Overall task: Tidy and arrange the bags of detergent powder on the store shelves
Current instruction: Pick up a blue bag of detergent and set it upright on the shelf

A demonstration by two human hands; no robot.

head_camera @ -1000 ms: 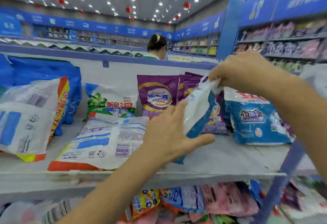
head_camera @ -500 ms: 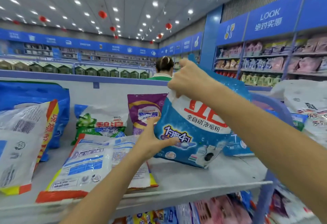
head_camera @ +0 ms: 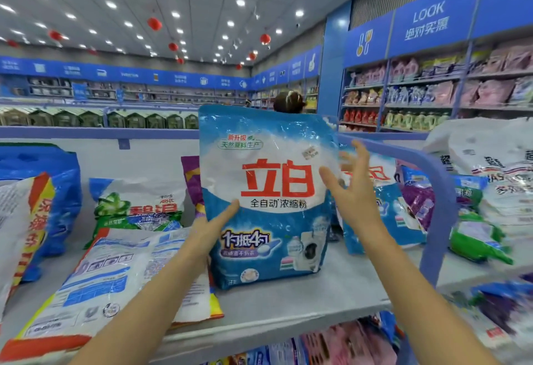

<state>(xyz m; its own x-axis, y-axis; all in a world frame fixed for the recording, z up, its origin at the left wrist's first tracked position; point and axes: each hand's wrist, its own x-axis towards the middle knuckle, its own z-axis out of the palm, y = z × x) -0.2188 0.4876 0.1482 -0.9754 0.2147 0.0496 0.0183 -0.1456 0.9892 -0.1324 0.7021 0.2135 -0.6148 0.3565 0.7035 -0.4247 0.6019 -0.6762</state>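
A blue and white detergent bag [head_camera: 274, 162] with red characters stands upright on the grey shelf [head_camera: 302, 301], front facing me. My left hand [head_camera: 210, 229] holds its lower left edge, thumb on the front. My right hand [head_camera: 354, 188] is at its right edge, fingers spread and holding nothing. A matching blue bag [head_camera: 386, 220] leans just behind my right hand. A white bag [head_camera: 115, 272] lies flat at the shelf's front left. Behind it stand a green and white bag [head_camera: 138, 206] and a purple bag [head_camera: 191, 180], which is partly hidden.
A big white and orange bag [head_camera: 23, 220] and a blue bag [head_camera: 43, 168] fill the left end. A blue rail [head_camera: 438, 191] divides off the right section, piled with white bags [head_camera: 490, 162] and green bags [head_camera: 476, 237]. A person's head [head_camera: 288, 102] shows beyond the shelf. More bags sit on the lower shelf.
The blue bag went from tilted, held by its top, to upright on the shelf. My right hand let go of the top and dropped to its right side. My left hand shifted to its left edge.
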